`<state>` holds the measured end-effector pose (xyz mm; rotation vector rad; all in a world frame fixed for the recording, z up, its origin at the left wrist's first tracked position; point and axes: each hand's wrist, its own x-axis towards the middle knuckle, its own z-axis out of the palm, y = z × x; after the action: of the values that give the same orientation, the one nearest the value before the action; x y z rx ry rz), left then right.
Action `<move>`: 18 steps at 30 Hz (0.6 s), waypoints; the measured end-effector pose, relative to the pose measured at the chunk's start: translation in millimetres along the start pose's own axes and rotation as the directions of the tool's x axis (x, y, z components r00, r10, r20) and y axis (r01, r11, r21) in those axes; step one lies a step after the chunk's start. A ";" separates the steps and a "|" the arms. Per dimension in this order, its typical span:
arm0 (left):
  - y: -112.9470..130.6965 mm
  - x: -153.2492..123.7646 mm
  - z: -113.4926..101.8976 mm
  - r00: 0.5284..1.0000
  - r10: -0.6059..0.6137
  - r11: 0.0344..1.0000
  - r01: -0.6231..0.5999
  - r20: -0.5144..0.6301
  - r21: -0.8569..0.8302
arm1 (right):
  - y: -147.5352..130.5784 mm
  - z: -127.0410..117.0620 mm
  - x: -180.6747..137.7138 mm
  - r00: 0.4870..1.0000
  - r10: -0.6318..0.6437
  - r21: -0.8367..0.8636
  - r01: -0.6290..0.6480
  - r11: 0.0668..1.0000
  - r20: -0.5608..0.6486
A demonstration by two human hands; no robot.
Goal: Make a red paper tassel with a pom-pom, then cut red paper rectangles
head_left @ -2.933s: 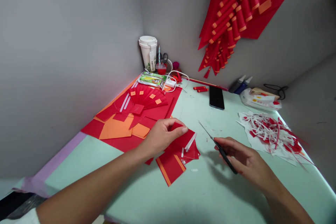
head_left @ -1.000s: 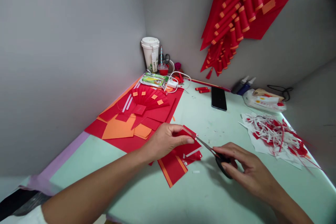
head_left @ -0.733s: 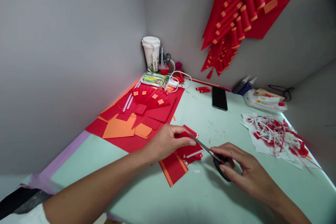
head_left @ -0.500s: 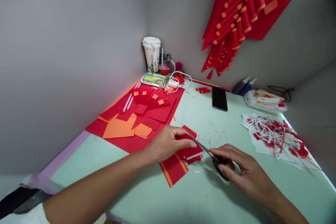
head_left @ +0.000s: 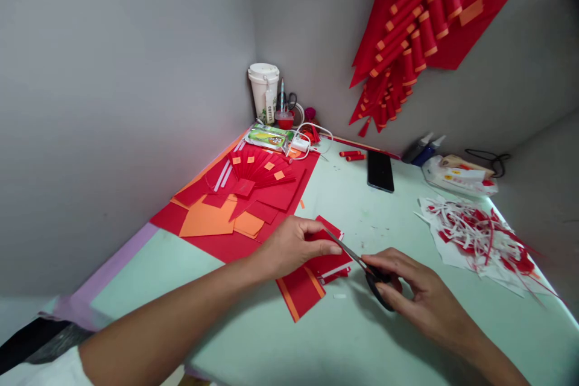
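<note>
My right hand [head_left: 418,289] grips black-handled scissors [head_left: 347,249], fingers in the loops, blades pointing up and left. At the blade tips, my left hand [head_left: 292,244] has thumb and index finger drawn together; whatever small piece sits between them is hidden. Under the blades lie small red paper pieces [head_left: 332,264] with white strips along some edges. A red paper rectangle with orange bands [head_left: 298,297] rests on the table just below my left hand. To the left, red sheets bear orange paper pieces [head_left: 208,217] and a pleated red fan [head_left: 262,166].
A phone [head_left: 380,171] lies toward the back, near small red rolls [head_left: 355,157]. White and red paper shreds [head_left: 479,232] are heaped at right. A lidded cup [head_left: 263,93] stands in the corner; a red paper firecracker decoration [head_left: 414,30] hangs on the wall.
The view has shifted slightly, so the surroundings sit a little farther right. Both hands and the scissors hold nearly the same pose.
</note>
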<state>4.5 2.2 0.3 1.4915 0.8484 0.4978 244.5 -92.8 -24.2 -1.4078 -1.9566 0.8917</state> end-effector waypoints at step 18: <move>-1.3 0.7 1.1 0.999 -0.043 0.999 0.044 0.009 -0.018 | 1.0 1.7 -0.1 1.000 -0.023 -0.021 0.022 1.000 -0.004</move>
<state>5.5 1.9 -1.2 1.4550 0.8659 0.4652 243.8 -93.0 -26.0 -1.3958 -1.9803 0.8591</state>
